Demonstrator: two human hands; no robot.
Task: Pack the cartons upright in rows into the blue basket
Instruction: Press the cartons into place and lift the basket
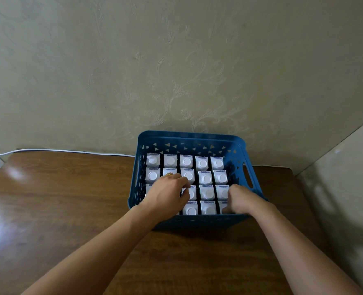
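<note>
Cartons (206, 178) upright, four rows in basket (189, 137) | left hand (167, 193) fingers curled on carton tops | right hand (239, 199) fingers curled, grip unclear | advice: press gently, square rows.

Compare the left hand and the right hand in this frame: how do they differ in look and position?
The left hand wears a gold ring; the right hand shows none. The left hand lies over the cartons in the left-middle of the blue basket, while the right hand sits at the near right corner. Both reach over the near rim, fingers curled down on carton tops.
</note>
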